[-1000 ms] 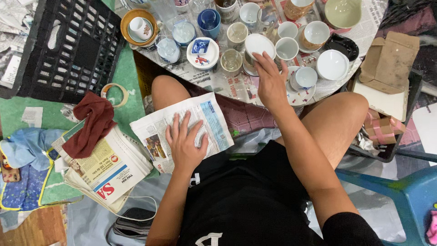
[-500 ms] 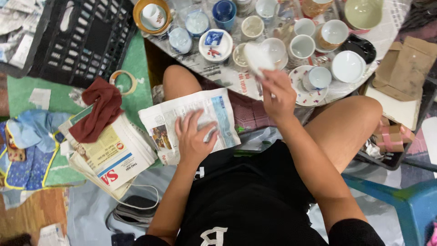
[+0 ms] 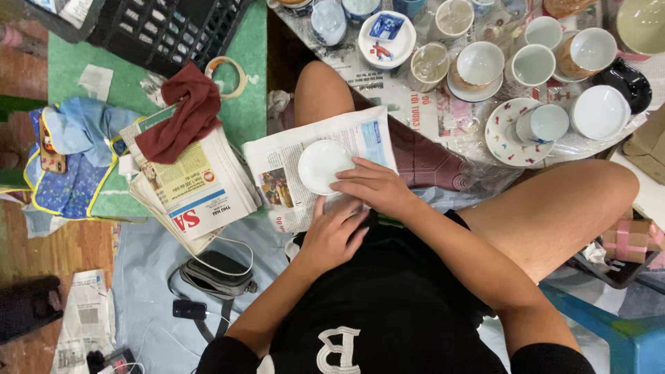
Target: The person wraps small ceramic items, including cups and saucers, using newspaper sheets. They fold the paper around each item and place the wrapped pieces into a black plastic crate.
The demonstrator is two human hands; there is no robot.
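A small white saucer (image 3: 321, 165) lies on a sheet of newspaper (image 3: 291, 161) spread over my lap. My right hand (image 3: 377, 187) holds the saucer by its right edge, fingers on top of it. Just below, my left hand (image 3: 334, 234) rests flat on the near edge of the newspaper, fingers spread and pressing the sheet down. Both knees are bent outward around the paper.
Ahead stand several white cups, bowls and saucers (image 3: 535, 64) on newspaper-covered ground. A patterned plate (image 3: 506, 135) carries a cup. To the left lie a newspaper stack (image 3: 197, 197) with a dark red cloth (image 3: 181, 116), a tape roll (image 3: 226, 74), a black crate (image 3: 163, 28) and a small bag (image 3: 218, 271).
My right hand lifted the white saucer from among the crockery and brought it down onto the newspaper on my lap. My left hand slid toward the sheet's near edge.
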